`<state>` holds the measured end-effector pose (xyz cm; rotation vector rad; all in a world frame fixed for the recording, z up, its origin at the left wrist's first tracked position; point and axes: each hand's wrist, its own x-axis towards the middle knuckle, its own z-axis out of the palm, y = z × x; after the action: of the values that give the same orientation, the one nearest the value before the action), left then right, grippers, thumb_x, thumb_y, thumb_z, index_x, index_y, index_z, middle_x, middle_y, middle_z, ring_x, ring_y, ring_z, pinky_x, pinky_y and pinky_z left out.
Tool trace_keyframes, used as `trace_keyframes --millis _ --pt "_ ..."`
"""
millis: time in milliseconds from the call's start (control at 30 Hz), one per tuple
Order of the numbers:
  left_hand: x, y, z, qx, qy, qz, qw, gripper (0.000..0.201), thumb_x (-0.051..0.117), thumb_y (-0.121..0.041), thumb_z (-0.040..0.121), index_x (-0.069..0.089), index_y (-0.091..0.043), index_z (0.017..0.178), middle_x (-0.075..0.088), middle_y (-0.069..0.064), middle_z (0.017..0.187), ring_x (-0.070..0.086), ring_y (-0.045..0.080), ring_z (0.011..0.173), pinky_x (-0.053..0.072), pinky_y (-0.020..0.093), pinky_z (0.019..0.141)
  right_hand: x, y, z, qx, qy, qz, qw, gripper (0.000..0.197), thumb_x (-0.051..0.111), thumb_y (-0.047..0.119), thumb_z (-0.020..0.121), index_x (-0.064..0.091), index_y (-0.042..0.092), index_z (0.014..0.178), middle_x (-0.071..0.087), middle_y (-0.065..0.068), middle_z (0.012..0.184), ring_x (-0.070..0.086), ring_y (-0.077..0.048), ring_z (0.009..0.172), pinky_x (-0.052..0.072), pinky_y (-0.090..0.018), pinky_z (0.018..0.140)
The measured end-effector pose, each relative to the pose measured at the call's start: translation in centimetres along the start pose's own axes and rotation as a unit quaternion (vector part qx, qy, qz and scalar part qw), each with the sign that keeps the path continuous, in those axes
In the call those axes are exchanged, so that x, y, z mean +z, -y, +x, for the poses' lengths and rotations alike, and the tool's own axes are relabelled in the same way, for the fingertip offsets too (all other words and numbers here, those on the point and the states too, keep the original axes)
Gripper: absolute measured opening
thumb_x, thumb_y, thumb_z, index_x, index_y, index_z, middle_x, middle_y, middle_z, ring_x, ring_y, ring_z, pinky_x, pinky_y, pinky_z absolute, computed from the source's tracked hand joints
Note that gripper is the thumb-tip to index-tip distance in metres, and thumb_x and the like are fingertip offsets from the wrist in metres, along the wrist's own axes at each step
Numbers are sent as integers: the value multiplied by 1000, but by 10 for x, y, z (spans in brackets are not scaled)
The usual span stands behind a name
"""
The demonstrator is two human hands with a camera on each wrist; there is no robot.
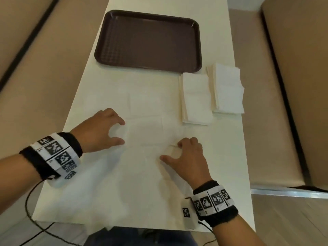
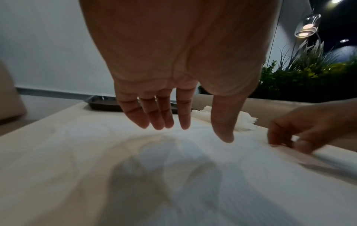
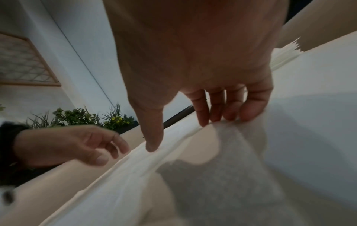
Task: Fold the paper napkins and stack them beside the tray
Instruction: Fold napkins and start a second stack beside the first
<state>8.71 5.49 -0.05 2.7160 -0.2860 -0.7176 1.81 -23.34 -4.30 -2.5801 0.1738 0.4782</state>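
Paper napkin [image 1: 150, 132] unfolded at centre; right hand [image 1: 186, 155] pinches its edge, left hand [image 1: 101, 130] relaxed, holding nothing; two stacks [image 1: 211, 95] at tray's [image 1: 149, 15] 5 o'clock.

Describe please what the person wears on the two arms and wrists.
Both forearms are bare, without sleeves. Each wrist carries a black fabric band ringed with white blocks printed with black square marker codes; the right wrist band matches. A thin black cable hangs from the left band. The left hand and right hand are ungloved.

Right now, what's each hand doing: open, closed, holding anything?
Left hand: open, fingers straight above the napkin, holding nothing.
Right hand: fingers and thumb on a lifted napkin edge.
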Motion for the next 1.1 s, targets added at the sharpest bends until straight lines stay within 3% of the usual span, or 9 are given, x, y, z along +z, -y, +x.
trace_keyframes --millis 133,267,367,500,667,800,900,1000,1100 --pt "32 11 -29 -6 12 -24 1000 80 83 -55 70 47 -34 138 37 -13 128 39 13 120 43 33 99 9 11 -6 20 -10 -32 999 53 76 54 77 52 17 107 41 1 113 42 -22 107 49 -40 87" --pt "52 15 -36 -4 8 -8 1000 92 84 -52 69 38 -33 146 33 -7 138 35 18 126 41 36 103 17 12 -16 -30 -76 1 997 32 76 36 82 57 17 101 44 2 108 46 -21 102 49 -39 85" --pt "58 17 -37 -1 -6 -30 1000 81 84 -48 71 45 -30 139 37 -8 132 36 17 122 40 36 101 25 19 -23 -26 -52 32 998 30 72 39 87 59 18 105 50 5 103 56 -16 94 51 -32 78" --pt "62 19 -40 10 -12 -64 998 54 82 -40 77 56 -28 123 43 -12 118 42 13 112 41 34 96 27 31 -19 23 -25 23 999 39 68 50 89 58 18 108 53 4 103 56 -15 90 46 -28 73" --pt "70 20 -42 25 -42 -86 995 21 66 -31 93 65 -23 112 53 -10 110 53 17 106 46 34 88 29 43 -13 -4 -38 47 998 32 68 40 92 59 17 112 53 4 106 57 -12 90 47 -26 75" --pt "66 20 -38 22 -70 -101 992 31 64 -34 94 61 -22 123 46 -12 125 59 16 92 50 32 78 31 50 -5 -21 -44 49 998 37 70 34 91 56 15 120 50 3 113 58 -15 99 53 -31 82" --pt "59 19 -30 24 -93 -102 990 37 63 -45 93 57 -25 124 43 -17 127 60 14 83 50 31 72 28 54 -1 -16 -58 61 996 41 69 33 92 54 14 124 51 1 118 57 -15 103 48 -28 81" --pt "49 21 -17 25 -128 -106 986 33 62 -41 94 58 -23 122 46 -13 125 58 15 98 51 34 77 17 66 18 -28 -96 80 992 43 68 32 93 52 15 129 53 -1 123 55 -16 110 47 -29 85" --pt "40 26 -1 0 -131 -95 987 42 68 -38 91 55 -20 127 44 -6 132 49 19 115 49 40 91 5 86 49 5 -75 112 991 47 65 32 95 49 15 136 56 -5 128 56 -20 115 48 -34 92"
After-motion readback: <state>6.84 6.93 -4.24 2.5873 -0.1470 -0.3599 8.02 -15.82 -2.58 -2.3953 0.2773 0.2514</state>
